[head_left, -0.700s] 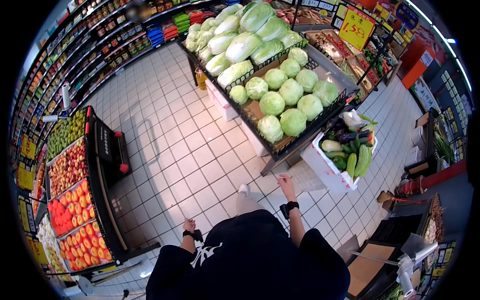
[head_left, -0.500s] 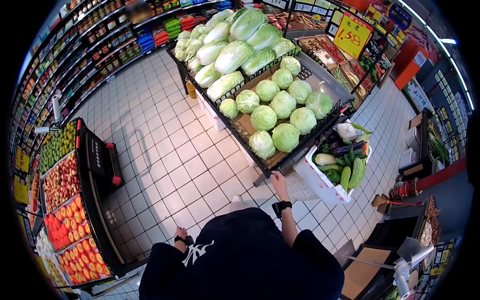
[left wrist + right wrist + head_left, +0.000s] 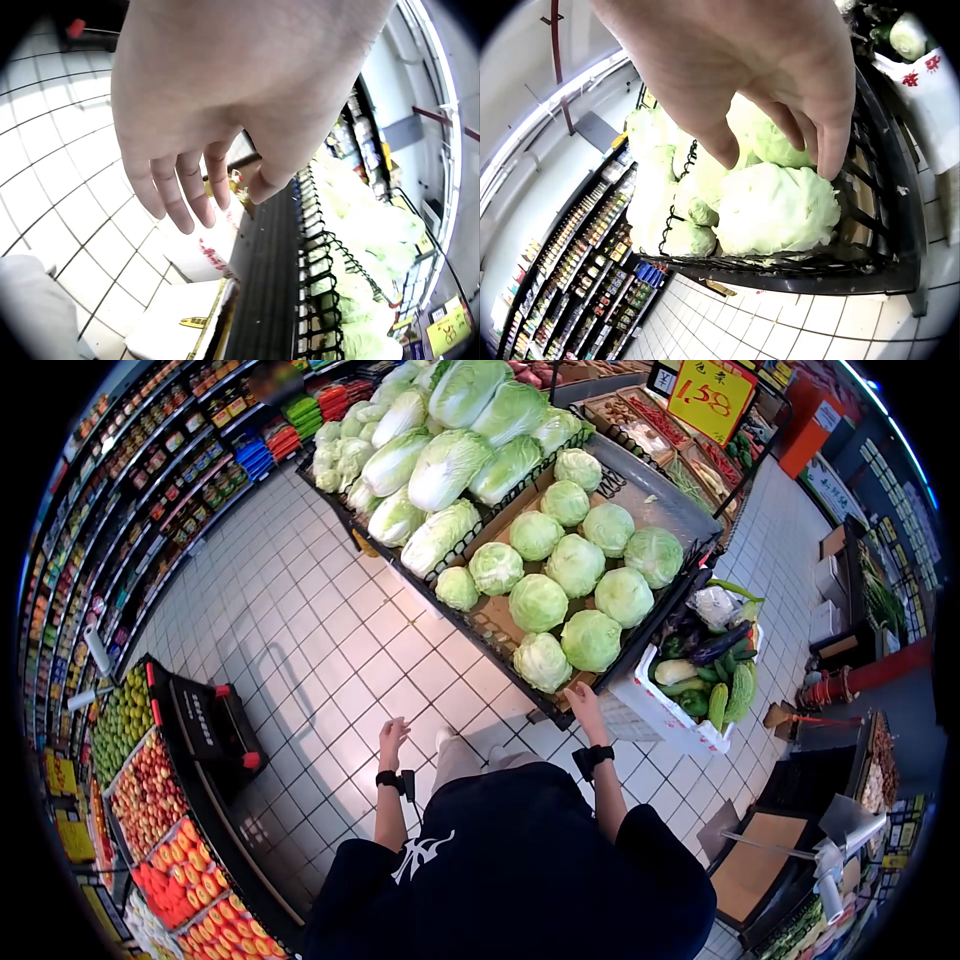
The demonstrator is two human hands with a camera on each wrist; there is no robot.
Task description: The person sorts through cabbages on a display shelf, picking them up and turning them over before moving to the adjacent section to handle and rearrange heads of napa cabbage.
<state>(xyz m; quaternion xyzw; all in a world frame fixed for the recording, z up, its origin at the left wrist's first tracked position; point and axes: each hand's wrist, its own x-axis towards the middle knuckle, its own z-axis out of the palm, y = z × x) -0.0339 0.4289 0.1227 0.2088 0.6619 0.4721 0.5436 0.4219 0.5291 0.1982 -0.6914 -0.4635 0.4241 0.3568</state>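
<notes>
Two bare hands: left (image 3: pixel 393 737), fingers relaxed, apart; right (image 3: pixel 585 707), fingers apart, near a round, ruffle-leaved cabbage (image 3: pixel 778 208) behind black wire mesh (image 3: pixel 795 259).

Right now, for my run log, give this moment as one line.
right hand: open, near round cabbages; left hand: open, empty, above floor; box of vegetables: beside cabbage stand
</notes>
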